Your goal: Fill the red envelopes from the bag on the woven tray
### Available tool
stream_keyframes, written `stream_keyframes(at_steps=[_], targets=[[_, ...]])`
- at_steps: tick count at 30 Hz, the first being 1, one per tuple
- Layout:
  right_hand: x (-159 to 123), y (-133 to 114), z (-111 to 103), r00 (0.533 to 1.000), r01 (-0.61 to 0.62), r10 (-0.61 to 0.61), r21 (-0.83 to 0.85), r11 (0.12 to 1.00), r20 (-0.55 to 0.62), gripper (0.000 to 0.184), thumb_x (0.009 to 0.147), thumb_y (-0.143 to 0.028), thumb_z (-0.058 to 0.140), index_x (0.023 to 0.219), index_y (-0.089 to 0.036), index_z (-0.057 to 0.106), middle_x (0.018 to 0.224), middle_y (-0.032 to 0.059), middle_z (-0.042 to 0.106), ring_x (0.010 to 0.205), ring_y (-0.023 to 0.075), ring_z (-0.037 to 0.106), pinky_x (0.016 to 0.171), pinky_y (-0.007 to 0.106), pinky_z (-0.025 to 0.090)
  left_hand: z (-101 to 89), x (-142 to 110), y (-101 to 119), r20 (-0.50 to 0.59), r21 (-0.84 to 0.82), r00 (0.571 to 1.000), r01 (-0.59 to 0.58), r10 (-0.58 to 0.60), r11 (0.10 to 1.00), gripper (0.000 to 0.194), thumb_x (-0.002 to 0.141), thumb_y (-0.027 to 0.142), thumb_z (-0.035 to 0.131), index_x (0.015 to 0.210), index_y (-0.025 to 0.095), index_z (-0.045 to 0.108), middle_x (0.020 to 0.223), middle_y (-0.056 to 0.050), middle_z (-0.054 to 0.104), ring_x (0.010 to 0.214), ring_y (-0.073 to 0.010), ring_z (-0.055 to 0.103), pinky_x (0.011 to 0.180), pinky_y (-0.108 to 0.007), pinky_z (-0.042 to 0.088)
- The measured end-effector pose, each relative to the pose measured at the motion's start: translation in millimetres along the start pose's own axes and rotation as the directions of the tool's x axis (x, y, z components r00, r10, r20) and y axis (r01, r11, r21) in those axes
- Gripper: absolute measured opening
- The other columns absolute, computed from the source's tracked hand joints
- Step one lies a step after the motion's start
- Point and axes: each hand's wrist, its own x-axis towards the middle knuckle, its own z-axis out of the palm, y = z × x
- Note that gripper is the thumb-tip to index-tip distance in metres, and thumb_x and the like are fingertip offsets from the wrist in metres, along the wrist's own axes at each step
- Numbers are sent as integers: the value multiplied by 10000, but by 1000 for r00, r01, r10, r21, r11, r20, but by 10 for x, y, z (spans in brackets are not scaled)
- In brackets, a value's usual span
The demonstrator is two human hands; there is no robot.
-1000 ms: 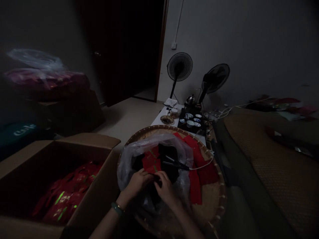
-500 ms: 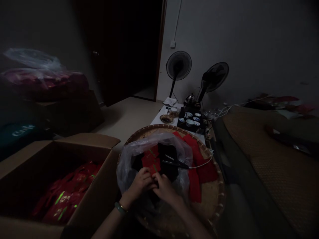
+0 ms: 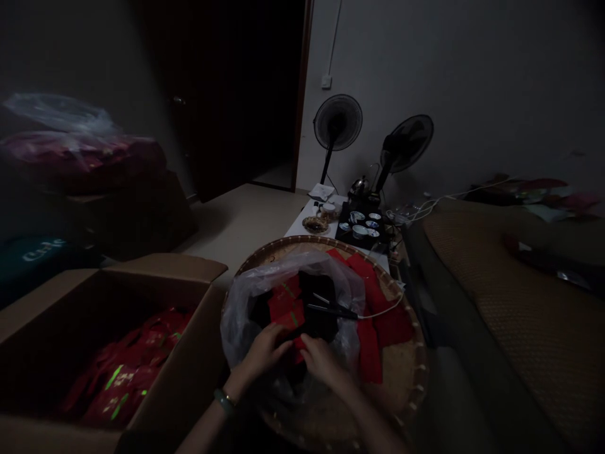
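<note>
Sitting over a round woven tray (image 3: pixel 406 378), a person works with both hands inside a clear plastic bag (image 3: pixel 246 302) that lies on it. From the head camera, the left hand (image 3: pixel 262 350) and the right hand (image 3: pixel 321 360) meet at a small red packet (image 3: pixel 297 343), fingers curled, pinching it from each side so it stays put. How tight the grip is, I cannot tell in this dim light. More red packets (image 3: pixel 283 306) sit in the bag, close by. A cardboard box (image 3: pixel 189 378) of them stands just beside the tray, on the left
</note>
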Motion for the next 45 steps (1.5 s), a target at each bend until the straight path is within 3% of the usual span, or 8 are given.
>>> stream_keyframes(at_steps=[6, 14, 20, 30, 34, 37, 41, 45], targets=[[-22, 129, 200, 1000, -24, 20, 445, 895, 13, 294, 737, -59, 357, 875, -175, 588, 822, 17, 650, 663, 129, 602, 500, 186, 429, 71, -9, -15, 127, -92, 988, 100, -88, 991, 198, 795, 175, 508, 954, 180, 625, 931, -59, 661, 844, -168, 606, 757, -264, 459], [38, -105, -15, 994, 106, -106, 41, 994, -3, 346, 736, -1, 356, 922, -124, 620, 966, 118, 626, 954, 195, 562, 858, 301, 409, 42, 99, 187, -163, -64, 978, 119, -128, 991, 223, 771, 362, 554, 857, 170, 626, 796, -47, 584, 732, -166, 560, 658, -275, 460], [80, -375, -102, 990, 133, -132, -9, 991, 57, 296, 744, -42, 423, 951, -112, 623, 1070, 131, 571, 970, 190, 565, 850, 264, 414, -61, 177, 117, -45, -4, 969, 241, -241, 970, 160, 737, 286, 557, 770, 155, 643, 746, -31, 615, 704, -155, 574, 627, -240, 434], [70, -316, -14, 976, 213, -213, 0, 977, 45, 227, 730, -48, 416, 743, -148, 619, 891, 65, 592, 802, 146, 582, 704, 227, 423, -140, 193, 144, 40, 333, 968, 223, -250, 916, 224, 681, 84, 506, 819, 161, 665, 798, -73, 643, 707, -171, 599, 604, -233, 400], [101, -194, 30, 946, 308, -280, 181, 934, -166, 296, 726, -27, 389, 811, -178, 628, 898, 46, 619, 851, 146, 582, 754, 239, 437, -146, 214, 160, 32, 380, 957, 254, -287, 889, 238, 731, 77, 456, 797, 158, 670, 783, -73, 637, 710, -160, 594, 610, -228, 388], [141, 67, 33, 923, 210, -127, 199, 957, -364, 360, 723, -2, 340, 846, -181, 627, 864, 53, 624, 859, 159, 573, 782, 276, 446, -180, 246, 153, 31, 357, 957, 259, -289, 898, 244, 730, 68, 459, 784, 161, 678, 781, -60, 628, 730, -148, 581, 643, -218, 391], [192, 452, 16, 975, -20, 1, -86, 996, -222, 540, 632, 49, 393, 1080, -184, 584, 1161, 92, 547, 1125, 234, 437, 925, 356, 373, -193, 293, 155, 46, 338, 965, 229, -259, 913, 245, 725, 56, 467, 783, 165, 679, 799, -55, 620, 778, -155, 574, 687, -224, 400], [240, 551, 4, 998, -63, 64, -317, 946, -9, 652, 613, 60, 421, 1189, -235, 506, 1237, 86, 491, 1155, 276, 386, 882, 380, 389, -172, 309, 132, -8, 283, 977, 208, -215, 936, 258, 747, 43, 439, 828, 151, 659, 811, -58, 613, 749, -145, 569, 682, -225, 405]])
